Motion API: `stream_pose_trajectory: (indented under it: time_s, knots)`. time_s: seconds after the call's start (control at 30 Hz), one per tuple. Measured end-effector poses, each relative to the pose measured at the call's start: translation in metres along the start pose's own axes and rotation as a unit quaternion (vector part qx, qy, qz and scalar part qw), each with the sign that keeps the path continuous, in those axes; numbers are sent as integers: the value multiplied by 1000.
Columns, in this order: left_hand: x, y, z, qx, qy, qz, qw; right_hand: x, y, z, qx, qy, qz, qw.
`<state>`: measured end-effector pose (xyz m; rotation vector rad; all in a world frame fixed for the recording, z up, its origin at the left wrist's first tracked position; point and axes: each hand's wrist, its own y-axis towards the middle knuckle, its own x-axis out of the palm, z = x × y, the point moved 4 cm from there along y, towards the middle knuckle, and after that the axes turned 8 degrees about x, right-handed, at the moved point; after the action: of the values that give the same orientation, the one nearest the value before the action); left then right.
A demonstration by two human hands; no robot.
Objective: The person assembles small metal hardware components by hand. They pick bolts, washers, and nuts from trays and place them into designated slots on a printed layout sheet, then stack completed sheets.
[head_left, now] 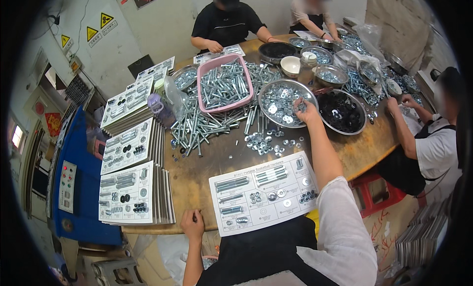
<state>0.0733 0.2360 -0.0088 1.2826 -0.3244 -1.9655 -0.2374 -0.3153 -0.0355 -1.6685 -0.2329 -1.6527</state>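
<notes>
Black apron cloth point(266, 256) fills the foreground; one printed card point(263, 192) lies just past it on the tabletop point(217, 163). The right hand point(306, 112), grip half-curled, touches washers point(278, 99) in one steel bowl point(283, 125); the left hand point(193, 225), grip loosely curled, rests at the tabletop's edge. Whether either holds anything, I cannot tell. One pink basket point(224, 109) carries bolts point(224, 84).

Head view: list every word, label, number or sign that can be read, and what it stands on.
White card: clear printed heading, wording not copied here; captions too small to read.
Stacked cards: captions too small.
Yellow warning signs on the wall: pictograms; text strips beneath too small.
Red hanging: gold character, too blurred.
Black shirt: chest print too small.
</notes>
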Motion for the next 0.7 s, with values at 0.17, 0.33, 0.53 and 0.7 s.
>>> stream_pose_trajectory:
  time_s: [0.17, 0.33, 0.53, 0.7]
  knots:
    - [-7, -6, -4, -4, 17, -2, 1000, 3, 4, 22, -37, 40, 30, 998]
    - [5, 1, -1, 16, -3, 2, 1000, 7, -19, -8, -2, 84, -172, 981]
    - [-5, -1, -1, 40, 25, 5, 999, 34, -81, 72, 130, 119, -138, 975]
    - [0, -1, 0, 23, 6, -2, 1000, 16, -97, 53, 116, 43, -377, 918]
